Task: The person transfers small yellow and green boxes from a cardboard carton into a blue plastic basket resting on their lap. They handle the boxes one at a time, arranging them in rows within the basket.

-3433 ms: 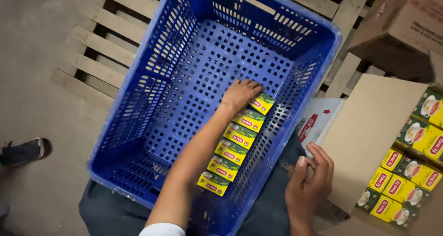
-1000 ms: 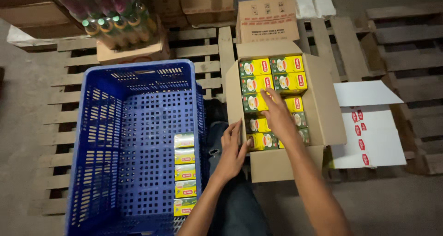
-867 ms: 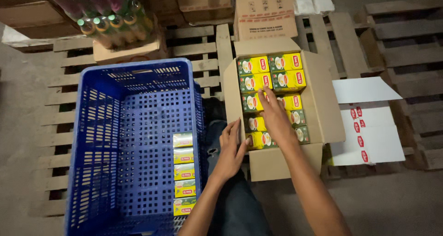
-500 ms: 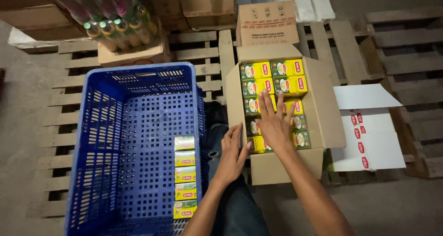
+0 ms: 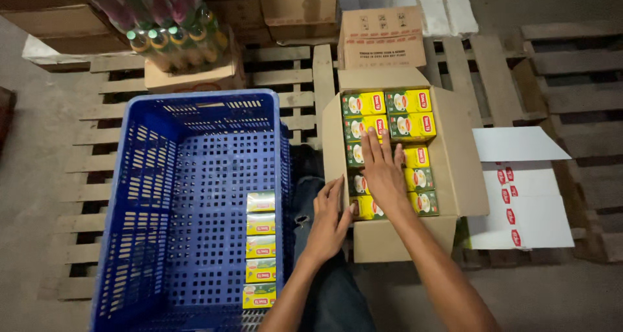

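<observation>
The right hand (image 5: pixel 384 175) lies flat, fingers spread and clamped on nothing, over the small yellow-and-green printed cartons (image 5: pixel 389 121) packed in the open brown cardboard box (image 5: pixel 461 170) at centre right. The left hand (image 5: pixel 332 216), open too, braces the box's near-left edge. Packed tight, a carton could jam or crush on lifting; seemingly no finger gap shows. Lower left, a blue perforated plastic crate (image 5: pixel 143 202) holds a row of cartons. Both sit on bare wooden pallets (image 5: pixel 571 66) over dim concrete floor (image 5: pixel 39 111).

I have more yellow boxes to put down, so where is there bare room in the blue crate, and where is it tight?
The blue crate has bare floor left of the row of small boxes and behind it, to the far wall. The open carton is packed tight with yellow boxes; the right hand lies on them, the left hand at its near left corner.
</observation>
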